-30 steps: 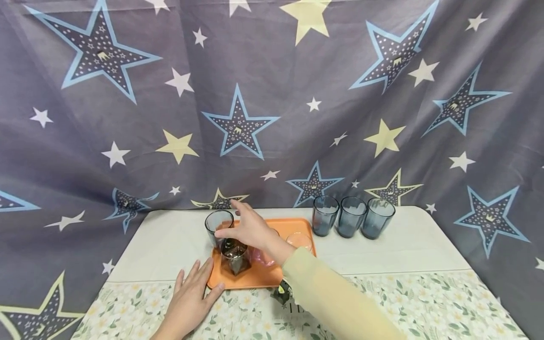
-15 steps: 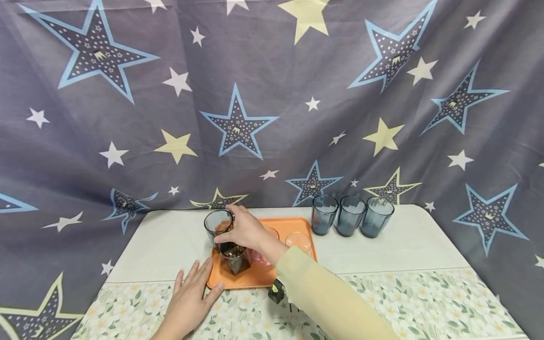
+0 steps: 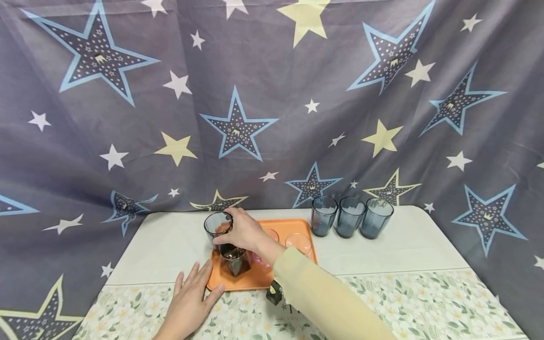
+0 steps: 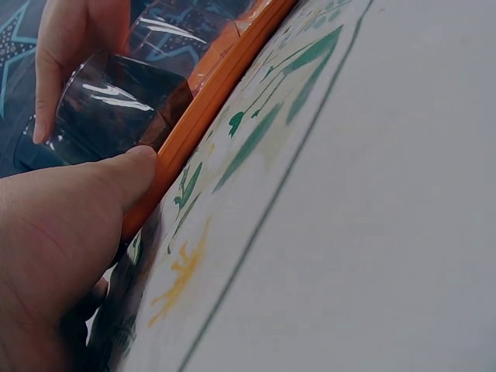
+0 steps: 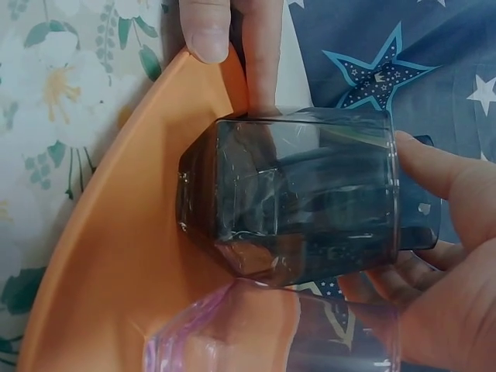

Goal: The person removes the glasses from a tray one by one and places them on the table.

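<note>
A grey-blue drinking glass [image 3: 217, 225] stands upright at the back left corner of the orange tray [image 3: 255, 282]. My right hand [image 3: 246, 231] holds it near the rim, thumb in front and fingers behind. Just in front, a dark faceted glass [image 5: 302, 201] stands on the tray, its rim beneath my right hand in the head view. My left hand [image 3: 190, 300] rests at the tray's front left corner, fingers straight along the left side. Its thumb [image 4: 128, 174] touches the front rim. A pink-tinted glass [image 5: 225, 333] is beside the dark one, partly hidden by my right forearm in the head view.
Toward the tray's right end stands a clear glass [image 3: 298, 243]. Three blue glasses [image 3: 350, 217] are lined up on the table right of the tray. A floral cloth [image 3: 408, 302] covers the table's front, and a star-patterned curtain [image 3: 272, 118] hangs behind.
My right hand has lowered and drawn its thumb and fingers together around the grey-blue glass. The left hand and the tray have stayed in place.
</note>
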